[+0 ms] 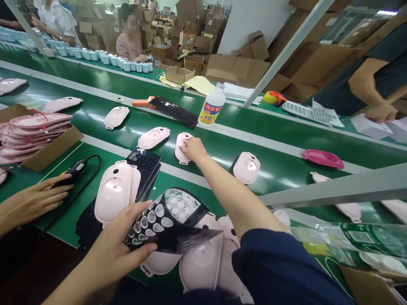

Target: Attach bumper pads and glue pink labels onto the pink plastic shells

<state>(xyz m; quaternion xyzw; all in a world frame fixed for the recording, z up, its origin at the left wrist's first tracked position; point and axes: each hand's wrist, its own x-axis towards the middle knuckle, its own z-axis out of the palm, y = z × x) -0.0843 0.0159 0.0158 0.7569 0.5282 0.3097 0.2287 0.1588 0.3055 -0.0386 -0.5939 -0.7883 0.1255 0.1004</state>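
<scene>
My left hand (119, 250) pinches a black sheet of round sticker pads (168, 222), bent and held up over a cluster of pale pink plastic shells (203, 258) near my body. My right hand (193, 149), arm stretched forward in a dark blue sleeve, rests fingers-down on a pink shell (180, 148) lying on the green conveyor belt (222, 144); whether it grips the shell I cannot make out. A larger pink shell (115, 191) lies on a stack of black sticker sheets (146, 163) to the left.
Another person's hand (34, 201) at left lies by a black corded tool (74, 167). A cardboard box of pink parts (34, 131), a glue bottle (211, 107), several pink shells on the belt, a magenta lid (322, 158) and a metal rail (333, 186) surround me. Co-workers stand beyond.
</scene>
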